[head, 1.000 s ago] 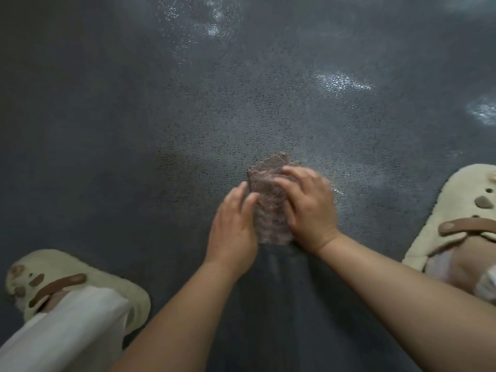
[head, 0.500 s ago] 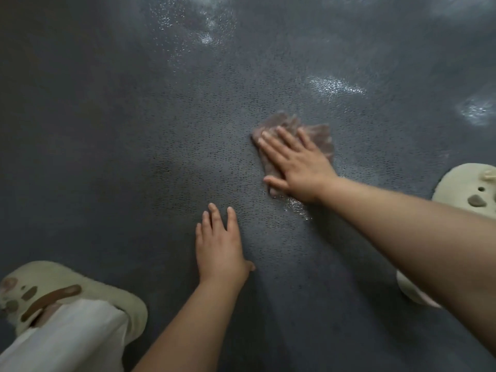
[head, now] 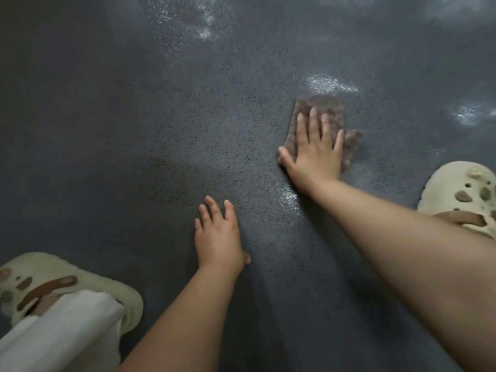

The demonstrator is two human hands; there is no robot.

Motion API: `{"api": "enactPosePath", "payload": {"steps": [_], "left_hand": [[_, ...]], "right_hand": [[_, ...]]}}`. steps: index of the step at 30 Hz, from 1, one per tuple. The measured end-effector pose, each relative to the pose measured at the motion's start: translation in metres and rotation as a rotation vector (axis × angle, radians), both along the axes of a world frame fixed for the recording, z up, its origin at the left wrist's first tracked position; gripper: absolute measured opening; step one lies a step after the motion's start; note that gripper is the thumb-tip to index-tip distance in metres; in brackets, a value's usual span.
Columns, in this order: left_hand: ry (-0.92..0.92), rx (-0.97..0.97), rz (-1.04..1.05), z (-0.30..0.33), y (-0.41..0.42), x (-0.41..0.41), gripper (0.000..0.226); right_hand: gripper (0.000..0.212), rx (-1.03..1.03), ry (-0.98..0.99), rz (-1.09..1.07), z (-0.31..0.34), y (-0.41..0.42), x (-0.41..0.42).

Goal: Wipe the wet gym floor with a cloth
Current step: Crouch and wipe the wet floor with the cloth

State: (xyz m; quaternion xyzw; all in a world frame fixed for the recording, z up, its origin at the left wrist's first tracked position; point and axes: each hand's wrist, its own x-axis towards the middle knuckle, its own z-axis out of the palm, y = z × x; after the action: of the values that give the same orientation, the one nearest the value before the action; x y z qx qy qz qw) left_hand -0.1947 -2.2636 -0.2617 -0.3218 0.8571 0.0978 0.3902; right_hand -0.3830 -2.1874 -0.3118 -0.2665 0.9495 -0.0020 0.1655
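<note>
Wiping underway: right hand (head: 315,154), fingers spread, presses cloth (head: 322,108) on floor (head: 134,130); left hand (head: 217,237) flat, empty; next, push toward wet sheen (head: 328,84).

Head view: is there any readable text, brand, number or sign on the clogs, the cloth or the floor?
None can be read.
Left clog: only brown charms and a strap, no lettering.
Right clog: charms too small to tell any marks.
Cloth under the right hand: plain.
Floor: speckled and wet, no markings.
</note>
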Motion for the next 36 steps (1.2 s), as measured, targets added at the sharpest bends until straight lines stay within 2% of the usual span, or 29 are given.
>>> {"api": "enactPosePath", "payload": {"steps": [7,10,14,18,23,26,31,36], "left_hand": [[-0.006,-0.006,0.032,0.002,0.003,-0.004,0.124],[0.002,-0.008,0.037,0.002,0.004,-0.005,0.123],[0.009,0.004,0.054,0.001,0.003,-0.005,0.124],[0.01,0.02,0.062,0.0,0.002,-0.004,0.125],[0.02,0.029,0.071,-0.001,0.002,-0.004,0.125],[0.031,0.034,0.072,-0.001,0.001,-0.003,0.125],[0.056,0.042,0.091,-0.001,0.001,-0.001,0.126],[0.059,0.031,0.105,-0.001,0.003,-0.005,0.127]], "right_hand": [[0.076,-0.061,-0.021,-0.065,-0.006,0.054,0.153],[0.075,-0.046,-0.025,0.003,-0.006,0.066,0.167],[0.072,-0.033,0.03,0.123,-0.011,0.055,0.109],[0.066,-0.003,0.027,0.228,-0.004,0.027,0.013],[0.063,0.016,0.041,0.113,0.0,0.012,-0.097],[0.062,-0.011,0.023,-0.01,-0.002,0.03,-0.11],[0.062,-0.045,0.035,-0.184,-0.004,0.069,-0.049],[0.067,-0.096,0.043,-0.305,-0.009,0.103,0.087]]}}
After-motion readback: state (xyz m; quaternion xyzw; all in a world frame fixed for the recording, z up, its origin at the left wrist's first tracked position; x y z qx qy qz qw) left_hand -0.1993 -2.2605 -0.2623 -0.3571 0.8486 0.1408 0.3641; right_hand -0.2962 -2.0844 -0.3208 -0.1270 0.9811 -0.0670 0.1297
